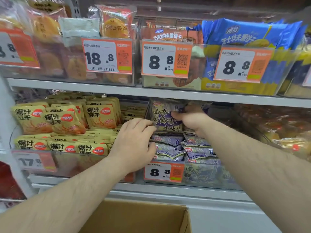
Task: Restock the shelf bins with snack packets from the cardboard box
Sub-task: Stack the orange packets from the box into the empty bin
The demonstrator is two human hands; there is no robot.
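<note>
both hands, left hand [134, 142] and right hand [191, 119], pinch a purple packet [165, 120] upright over the purple packets in the clear bin [207, 177].

1. I see grey metal shelf boards [117, 88] spanning the view, one above another.
2. A pale upright post [5, 115] stands at far left.
3. Even, shadowless light covers everything here.
</note>
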